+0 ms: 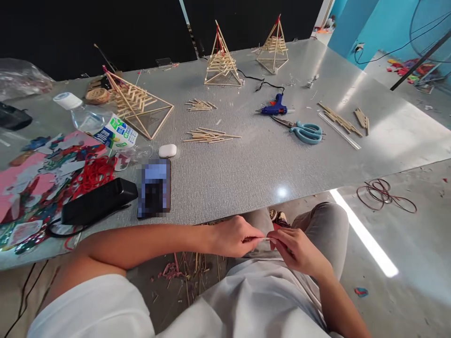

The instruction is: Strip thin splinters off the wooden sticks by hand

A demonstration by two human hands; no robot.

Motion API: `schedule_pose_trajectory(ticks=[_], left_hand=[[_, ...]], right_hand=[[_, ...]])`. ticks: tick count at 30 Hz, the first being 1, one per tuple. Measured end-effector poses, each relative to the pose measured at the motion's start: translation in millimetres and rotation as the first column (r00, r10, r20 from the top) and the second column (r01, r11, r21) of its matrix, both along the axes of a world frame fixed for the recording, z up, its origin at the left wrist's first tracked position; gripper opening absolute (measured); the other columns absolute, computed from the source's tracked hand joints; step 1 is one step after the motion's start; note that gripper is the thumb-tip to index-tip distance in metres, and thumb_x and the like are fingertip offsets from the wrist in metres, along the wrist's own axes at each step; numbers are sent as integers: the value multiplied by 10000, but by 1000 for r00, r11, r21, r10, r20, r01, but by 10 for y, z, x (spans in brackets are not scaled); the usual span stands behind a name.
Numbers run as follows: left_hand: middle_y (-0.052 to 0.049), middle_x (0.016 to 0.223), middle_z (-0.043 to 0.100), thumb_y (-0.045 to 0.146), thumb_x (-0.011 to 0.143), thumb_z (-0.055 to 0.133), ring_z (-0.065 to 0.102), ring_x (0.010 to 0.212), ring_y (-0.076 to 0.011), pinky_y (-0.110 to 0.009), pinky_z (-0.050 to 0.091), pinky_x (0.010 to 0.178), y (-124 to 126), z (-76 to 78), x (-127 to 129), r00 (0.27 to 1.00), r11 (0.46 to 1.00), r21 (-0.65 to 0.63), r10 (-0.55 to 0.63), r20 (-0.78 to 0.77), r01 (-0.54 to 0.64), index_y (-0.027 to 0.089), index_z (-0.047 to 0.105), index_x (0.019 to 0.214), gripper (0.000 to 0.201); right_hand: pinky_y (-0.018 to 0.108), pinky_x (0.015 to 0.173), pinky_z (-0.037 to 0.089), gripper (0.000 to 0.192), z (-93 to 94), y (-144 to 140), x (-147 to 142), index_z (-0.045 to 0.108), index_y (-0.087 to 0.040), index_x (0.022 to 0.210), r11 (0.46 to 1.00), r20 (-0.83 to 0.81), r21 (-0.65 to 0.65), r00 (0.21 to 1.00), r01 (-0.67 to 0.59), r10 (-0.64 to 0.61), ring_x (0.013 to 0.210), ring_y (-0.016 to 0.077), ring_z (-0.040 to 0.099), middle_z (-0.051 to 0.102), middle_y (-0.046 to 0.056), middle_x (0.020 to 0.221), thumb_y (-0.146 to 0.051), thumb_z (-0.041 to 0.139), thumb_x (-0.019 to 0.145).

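Observation:
Above my lap, just off the table's front edge, my left hand (234, 236) and my right hand (298, 251) meet fingertip to fingertip. Both are closed in a pinch on a small, thin, pale piece (267, 239); its kind is too small to tell, and most of it is hidden by the fingers. On the table beyond lie a pile of short wooden sticks (211, 135) and a smaller pile (200, 105). A blue hot glue gun (276, 107) rests behind blue-handled scissors (306, 132).
Stick pyramids stand at the back (221, 63), back right (274, 47) and left (141, 105). More sticks (340, 119) lie right, beside clear glue sticks (340, 130). Left are a bottle (93, 117), a phone (154, 188), a white case (167, 150), a black case (98, 202) and red string (95, 173).

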State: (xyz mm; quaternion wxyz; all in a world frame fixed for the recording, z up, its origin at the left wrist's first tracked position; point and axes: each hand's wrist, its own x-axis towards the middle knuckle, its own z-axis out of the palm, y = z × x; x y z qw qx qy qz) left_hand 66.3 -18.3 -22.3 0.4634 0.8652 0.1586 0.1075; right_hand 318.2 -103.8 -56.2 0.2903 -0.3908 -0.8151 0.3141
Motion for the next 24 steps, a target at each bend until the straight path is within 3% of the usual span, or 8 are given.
schedule_pose_trajectory(ticks=[4,10,13,16,19,22,24], left_hand=[[7,607,607,118,1018,530,500,535,-107,-252,349,565,-5,-1,7,999,999,-28,-17,-33,16,176,651,748,301],[31,550,478,88,931,595,377,521,-118,-299,282,544,-27,-6,16,992,999,-35,-43,-119,39,197,547,663,293],[52,512,402,70,914,610,293,492,-104,-302,256,526,-31,27,33,994,997,-75,15,-112,-23,194,518,625,328],[47,512,482,73,929,599,312,478,-88,-274,273,518,-24,91,41,989,981,-172,68,-128,-89,180,579,632,317],[19,545,604,133,980,586,413,458,-77,-222,323,495,-14,144,36,976,925,-348,84,-203,-152,160,698,689,313],[-20,648,719,237,1037,586,547,469,-87,-186,392,469,-9,151,33,955,817,-536,61,-290,-215,140,790,825,310],[-42,720,770,251,1042,600,601,484,-93,-178,442,476,-8,131,34,954,784,-579,56,-293,-224,127,822,916,283]], right_hand=[[287,689,486,239,80,44,22,683,-181,1116,998,39,-26,997,-63,64,745,177,723,785,62,869,-95,466,1066],[287,538,439,260,71,84,78,742,-178,1031,999,85,-14,995,-44,45,557,152,673,745,24,704,-97,496,1052],[290,593,546,207,13,117,106,763,-198,1123,997,-31,73,1000,9,-7,653,169,743,816,40,824,-130,570,1086],[319,698,630,193,-19,134,81,761,-216,1221,989,-132,147,991,-1,21,784,190,778,852,68,982,-160,645,1078],[325,634,613,285,-49,110,29,727,-202,1343,970,-115,242,993,-4,33,739,191,737,849,87,1001,-152,607,1090],[310,603,591,325,-84,53,3,712,-188,1378,940,-95,339,995,38,-6,695,175,712,842,83,960,-119,591,1084],[304,615,597,327,-83,8,4,719,-188,1362,916,-91,392,994,88,-56,704,171,732,843,74,936,-101,630,1060]])
